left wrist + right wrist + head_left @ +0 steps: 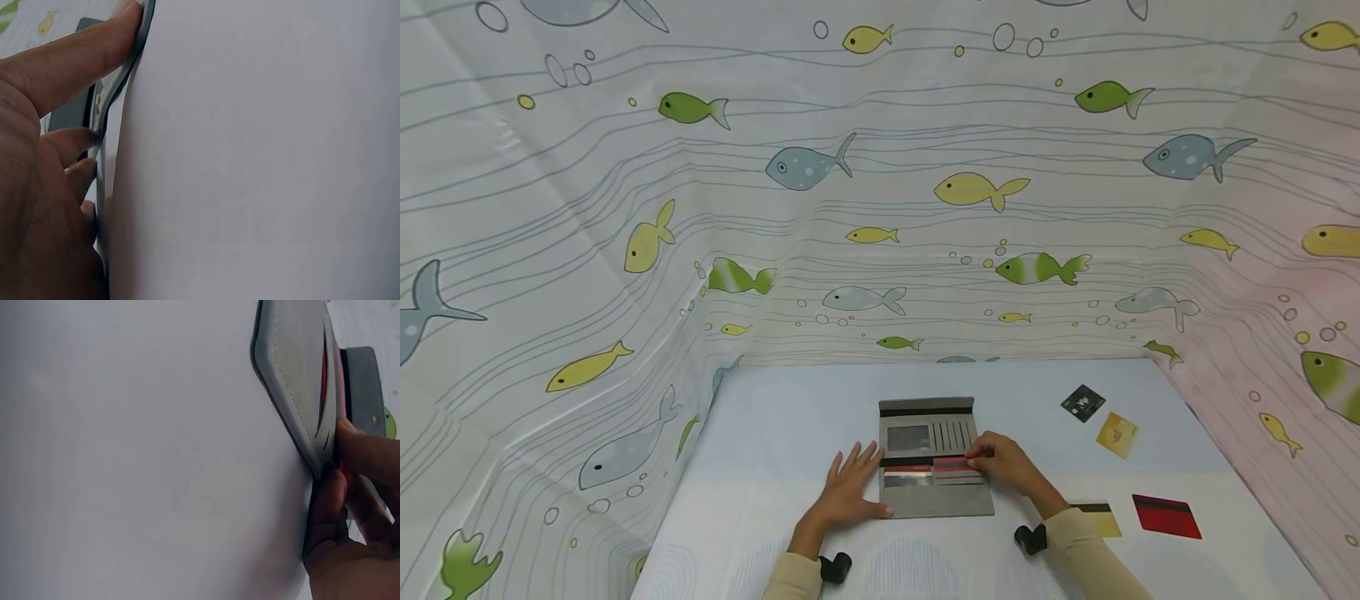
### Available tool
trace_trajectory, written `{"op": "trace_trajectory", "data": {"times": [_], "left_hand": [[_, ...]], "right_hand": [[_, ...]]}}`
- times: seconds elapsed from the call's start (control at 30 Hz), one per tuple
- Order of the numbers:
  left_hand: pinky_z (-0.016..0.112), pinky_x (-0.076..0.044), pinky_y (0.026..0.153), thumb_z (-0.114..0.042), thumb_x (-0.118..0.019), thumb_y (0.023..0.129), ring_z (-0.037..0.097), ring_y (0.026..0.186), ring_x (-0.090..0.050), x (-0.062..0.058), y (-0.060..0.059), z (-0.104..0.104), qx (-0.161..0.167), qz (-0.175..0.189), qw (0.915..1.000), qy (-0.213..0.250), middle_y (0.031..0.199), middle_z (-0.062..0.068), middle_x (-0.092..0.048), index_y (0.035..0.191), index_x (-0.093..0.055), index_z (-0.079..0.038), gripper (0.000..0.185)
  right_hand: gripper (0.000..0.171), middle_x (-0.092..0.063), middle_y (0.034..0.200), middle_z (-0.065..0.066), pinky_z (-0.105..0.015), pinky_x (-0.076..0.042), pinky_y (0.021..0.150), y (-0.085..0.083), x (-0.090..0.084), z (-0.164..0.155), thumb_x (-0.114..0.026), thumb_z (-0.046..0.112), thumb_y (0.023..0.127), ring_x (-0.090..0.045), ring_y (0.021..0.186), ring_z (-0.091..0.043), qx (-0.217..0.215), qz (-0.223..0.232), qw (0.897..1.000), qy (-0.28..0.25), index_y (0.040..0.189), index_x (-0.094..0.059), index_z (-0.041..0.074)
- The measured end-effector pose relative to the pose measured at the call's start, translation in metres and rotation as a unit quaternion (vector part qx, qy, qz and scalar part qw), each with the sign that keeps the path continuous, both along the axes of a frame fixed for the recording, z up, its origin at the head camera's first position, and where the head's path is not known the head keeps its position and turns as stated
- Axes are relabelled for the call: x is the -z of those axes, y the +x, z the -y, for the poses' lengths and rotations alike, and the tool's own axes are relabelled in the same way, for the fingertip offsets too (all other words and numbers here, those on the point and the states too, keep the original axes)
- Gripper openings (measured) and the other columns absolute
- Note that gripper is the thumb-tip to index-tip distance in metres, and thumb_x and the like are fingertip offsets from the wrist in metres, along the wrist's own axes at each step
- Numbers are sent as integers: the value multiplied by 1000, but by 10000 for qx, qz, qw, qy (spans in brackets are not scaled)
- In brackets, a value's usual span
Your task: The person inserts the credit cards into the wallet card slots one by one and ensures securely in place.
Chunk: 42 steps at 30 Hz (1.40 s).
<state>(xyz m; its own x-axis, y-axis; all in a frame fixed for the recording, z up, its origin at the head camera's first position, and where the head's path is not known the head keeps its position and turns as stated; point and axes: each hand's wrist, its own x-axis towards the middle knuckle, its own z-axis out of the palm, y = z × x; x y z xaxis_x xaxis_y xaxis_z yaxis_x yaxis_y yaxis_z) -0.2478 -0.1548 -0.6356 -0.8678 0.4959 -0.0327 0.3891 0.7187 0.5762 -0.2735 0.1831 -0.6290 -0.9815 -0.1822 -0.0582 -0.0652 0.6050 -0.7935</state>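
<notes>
A grey wallet lies unfolded on the table, with a clear window and a row of slots in its far half. Across its near half, a pinkish-red card shows in the right-hand slots, and its red edge also appears in the right wrist view. My right hand pinches this card at its right end, thumb and fingertips right at the wallet's side edge. My left hand rests with spread fingers along the wallet's left edge, the thumb on its near left corner.
Right of the wallet lie a black card and a gold card farther back. Nearer are a yellow card with a dark stripe, partly behind the right forearm, and a red card. Fish-patterned cloth encloses the white table.
</notes>
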Motion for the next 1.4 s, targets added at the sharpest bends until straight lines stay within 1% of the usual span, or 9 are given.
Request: {"op": "trace_trajectory", "data": {"times": [0.17, 0.4, 0.57, 0.7, 0.9, 1.07, 1.27, 1.4], "left_hand": [[67, -1, 120, -49, -81, 77, 43, 154, -13, -1, 1, 0, 17, -13, 10000, 31, 166, 15, -24, 157, -31, -9, 103], [69, -1, 118, -47, -82, 77, 47, 153, -14, -3, 2, -1, 43, -55, 9998, 160, 165, 18, -24, 157, -32, -7, 102], [67, 0, 120, -50, -81, 78, 43, 154, -12, -3, 2, 0, 7, 30, 9999, 105, 166, 14, -23, 157, -31, -10, 102], [66, 0, 120, -51, -80, 77, 42, 154, -13, -1, 1, 0, -12, 21, 10000, 69, 166, 13, -23, 158, -31, -11, 102], [65, 1, 121, -51, -80, 78, 40, 155, -11, 2, 0, 1, -17, 47, 10000, 85, 167, 10, -22, 158, -30, -13, 102], [67, 0, 120, -51, -80, 78, 42, 154, -12, 0, 0, 0, 24, 6, 10000, 56, 167, 12, -23, 158, -30, -11, 103], [67, 0, 120, -50, -81, 78, 43, 154, -13, -1, 0, -1, 35, -2, 10000, 83, 166, 13, -23, 157, -31, -10, 102], [67, -1, 120, -49, -81, 77, 43, 154, -13, 0, 0, -1, 17, -14, 10000, 68, 166, 13, -23, 157, -31, -9, 102]], "right_hand": [[8, -65, 90, 3, -25, -50, 73, 1, -2, 0, -77, 8, 85, -59, 84, -11, -59, -18, 9999, 106, 85, -73, 16], [10, -65, 88, 3, -26, -49, 73, 0, -2, 0, -76, 5, 84, -58, 83, -12, -163, -18, 9998, 78, 83, -73, 15], [5, -64, 87, 2, -23, -48, 70, 0, -1, -1, -76, 4, 84, -56, 80, -10, -358, -91, 9993, 12, 84, -73, 9], [3, -64, 87, 1, -22, -48, 68, 0, -1, -2, -76, 5, 85, -56, 78, -7, -513, -212, 9985, -22, 85, -73, 6], [6, -64, 87, 1, -22, -49, 66, 2, -1, -1, -75, 5, 87, -57, 76, -4, -590, -383, 9975, 50, 83, -71, 8], [11, -62, 87, 1, -21, -48, 65, 3, -2, 0, -74, 3, 86, -55, 75, -3, -595, -458, 9972, 71, 80, -70, 12], [12, -62, 88, 0, -20, -48, 65, 3, 1, -1, -73, 2, 85, -55, 76, -2, -595, -459, 9971, 96, 78, -69, 12], [14, -61, 88, 2, -20, -49, 66, 2, 3, -1, -73, 1, 85, -55, 77, -1, -696, -611, 9956, 158, 78, -70, 13]]}}
